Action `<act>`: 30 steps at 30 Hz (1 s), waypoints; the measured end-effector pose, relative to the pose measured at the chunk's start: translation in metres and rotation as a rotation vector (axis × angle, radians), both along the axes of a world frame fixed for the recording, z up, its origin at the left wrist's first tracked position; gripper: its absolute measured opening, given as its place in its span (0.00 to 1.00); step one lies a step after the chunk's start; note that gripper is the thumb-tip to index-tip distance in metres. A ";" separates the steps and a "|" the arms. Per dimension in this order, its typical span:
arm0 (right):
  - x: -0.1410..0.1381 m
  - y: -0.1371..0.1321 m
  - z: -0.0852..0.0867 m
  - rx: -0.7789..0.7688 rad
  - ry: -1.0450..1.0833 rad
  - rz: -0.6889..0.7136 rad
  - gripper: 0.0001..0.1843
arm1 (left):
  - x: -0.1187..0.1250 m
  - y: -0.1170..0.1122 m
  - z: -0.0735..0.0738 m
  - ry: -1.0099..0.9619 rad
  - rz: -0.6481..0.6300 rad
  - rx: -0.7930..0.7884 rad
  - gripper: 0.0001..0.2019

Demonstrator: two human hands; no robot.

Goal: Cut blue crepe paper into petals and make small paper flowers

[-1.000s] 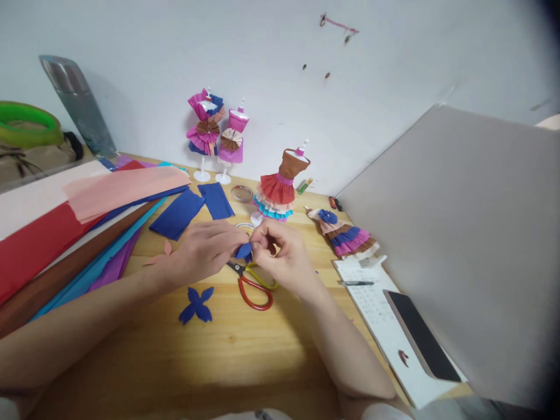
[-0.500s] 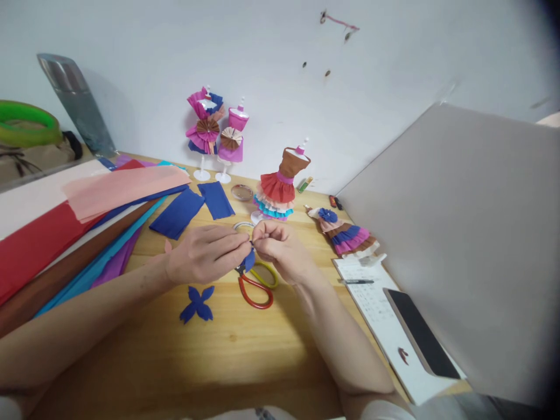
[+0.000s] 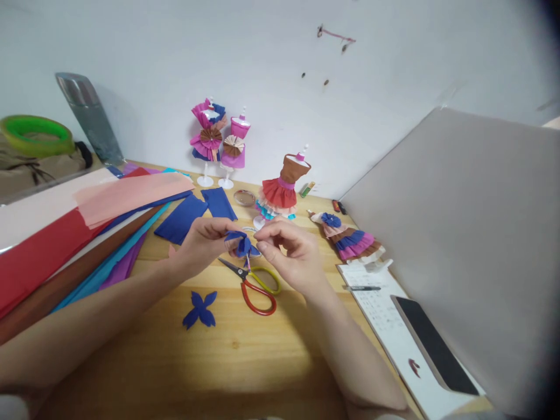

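Observation:
My left hand (image 3: 205, 244) is closed on a blue crepe-paper flower (image 3: 242, 242), pinching it by its left side above the table. A thin pale stem or strip hangs below the petals. My right hand (image 3: 292, 251) is just right of the flower, fingers curled, thumb and index tips almost together; anything between them is too small to make out. Under the flower lies a pair of scissors (image 3: 259, 298) with red and yellow handles, blades pointing left. A flat blue four-petal paper cutout (image 3: 200, 309) rests on the table nearer to me.
Layered coloured paper sheets (image 3: 52, 256) cover the left side, beside blue paper pieces (image 3: 181, 220). Behind stand small dress forms, one in a brown-and-red dress (image 3: 286, 185). A ruffled dress (image 3: 350, 239), clipboard (image 3: 376, 315) and phone (image 3: 433, 344) lie right, by a grey panel (image 3: 464, 233).
My hands have drawn slightly apart, and the right fingers have come away from the left. The blue flower now shows opened petals in my left hand. The camera view has tilted up slightly.

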State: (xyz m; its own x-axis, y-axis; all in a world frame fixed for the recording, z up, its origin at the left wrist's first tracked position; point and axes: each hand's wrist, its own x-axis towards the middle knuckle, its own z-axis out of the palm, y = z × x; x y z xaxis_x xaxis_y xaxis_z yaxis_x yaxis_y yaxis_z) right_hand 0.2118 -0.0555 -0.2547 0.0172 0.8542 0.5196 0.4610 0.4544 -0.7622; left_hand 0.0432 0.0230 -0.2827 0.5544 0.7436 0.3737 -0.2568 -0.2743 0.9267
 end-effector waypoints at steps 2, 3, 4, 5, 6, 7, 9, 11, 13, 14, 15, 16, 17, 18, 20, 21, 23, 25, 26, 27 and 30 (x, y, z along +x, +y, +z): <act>-0.001 -0.001 0.000 0.059 -0.065 0.003 0.04 | 0.001 0.001 0.000 -0.031 -0.055 -0.116 0.12; -0.002 -0.001 0.000 0.081 -0.090 0.010 0.04 | 0.002 0.001 -0.001 -0.034 -0.083 -0.153 0.12; -0.002 -0.001 0.000 0.097 -0.113 0.015 0.05 | 0.002 0.001 -0.001 -0.030 -0.108 -0.181 0.12; -0.002 -0.001 0.000 0.110 -0.138 0.018 0.05 | 0.003 0.001 -0.002 -0.021 -0.125 -0.201 0.12; -0.001 -0.001 0.000 0.118 -0.163 0.020 0.05 | 0.003 0.001 -0.002 -0.009 -0.135 -0.214 0.12; -0.001 -0.001 0.001 0.123 -0.187 0.021 0.06 | 0.003 0.002 -0.003 0.006 -0.141 -0.221 0.12; -0.001 -0.001 0.001 0.126 -0.231 0.024 0.07 | 0.003 0.002 -0.004 0.044 -0.145 -0.231 0.11; 0.000 -0.001 0.001 0.132 -0.265 0.028 0.08 | 0.004 0.003 -0.005 0.073 -0.148 -0.234 0.11; 0.001 -0.001 0.000 0.137 -0.295 0.028 0.08 | 0.005 0.004 -0.007 0.089 -0.155 -0.236 0.12; 0.001 0.000 0.000 0.140 -0.305 0.026 0.09 | 0.005 0.004 -0.007 0.090 -0.156 -0.236 0.12; 0.002 0.000 -0.001 0.141 -0.314 0.023 0.09 | 0.005 0.004 -0.008 0.091 -0.153 -0.238 0.12; 0.002 0.000 -0.001 0.141 -0.322 0.019 0.09 | 0.006 0.004 -0.008 0.092 -0.148 -0.244 0.11; 0.002 0.001 -0.002 0.144 -0.328 0.017 0.09 | 0.006 0.004 -0.008 0.094 -0.140 -0.250 0.11; 0.002 0.001 -0.002 0.150 -0.334 0.017 0.10 | 0.006 0.003 -0.008 0.096 -0.132 -0.255 0.11; 0.002 0.002 -0.003 0.155 -0.341 0.015 0.10 | 0.007 0.002 -0.008 0.104 -0.122 -0.259 0.10; 0.002 0.002 -0.003 0.151 -0.338 0.015 0.10 | 0.007 0.002 -0.007 0.108 -0.121 -0.258 0.09; 0.002 0.003 -0.004 0.130 -0.315 0.020 0.09 | 0.007 0.001 -0.008 0.110 -0.124 -0.256 0.09; 0.003 0.004 -0.005 0.097 -0.274 0.028 0.09 | 0.008 0.001 -0.008 0.109 -0.124 -0.252 0.09; 0.003 0.005 -0.006 0.078 -0.252 0.031 0.09 | 0.008 0.001 -0.009 0.109 -0.119 -0.245 0.09; 0.004 0.006 -0.008 0.055 -0.231 0.030 0.08 | 0.008 0.001 -0.010 0.108 -0.108 -0.232 0.09; 0.004 0.010 -0.012 -0.047 -0.133 0.016 0.06 | 0.010 0.000 -0.011 0.092 -0.063 -0.159 0.06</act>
